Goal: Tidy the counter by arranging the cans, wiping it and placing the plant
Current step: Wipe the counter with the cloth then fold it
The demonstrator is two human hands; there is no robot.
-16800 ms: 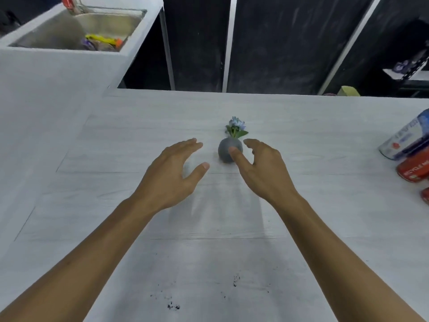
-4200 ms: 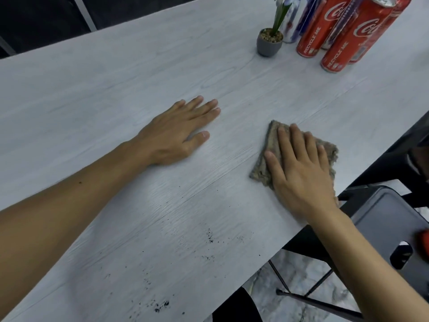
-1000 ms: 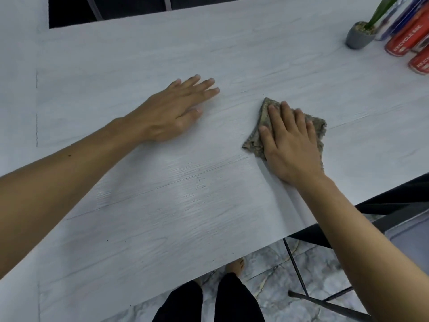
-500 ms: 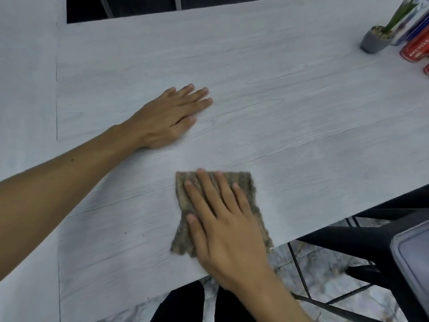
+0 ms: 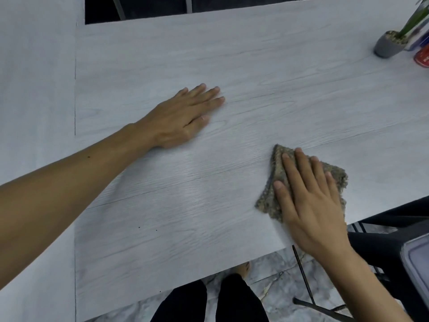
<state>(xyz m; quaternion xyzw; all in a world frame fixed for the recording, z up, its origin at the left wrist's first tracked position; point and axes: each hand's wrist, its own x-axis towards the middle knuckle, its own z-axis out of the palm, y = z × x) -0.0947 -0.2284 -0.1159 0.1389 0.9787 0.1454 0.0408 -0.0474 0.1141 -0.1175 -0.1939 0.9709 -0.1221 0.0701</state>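
My right hand (image 5: 308,201) lies flat on a folded grey-brown cloth (image 5: 276,173), pressing it onto the white wood-grain counter (image 5: 232,66) near the front edge. My left hand (image 5: 183,115) rests palm down on the counter to the left, fingers spread, holding nothing. A small plant in a grey pot (image 5: 387,46) stands at the far right. Beside it a red can (image 5: 423,58) shows partly, cut by the frame edge, with a blue can (image 5: 421,41) behind.
A few dark specks (image 5: 139,227) remain on the counter near the front. A black chair (image 5: 394,228) and a grey lidded container (image 5: 417,263) stand right of the counter's edge. My legs and the marble floor (image 5: 274,287) show below the edge.
My right hand has swept the cloth from the front middle of the counter to the right. My left hand has stayed pressed flat in place.
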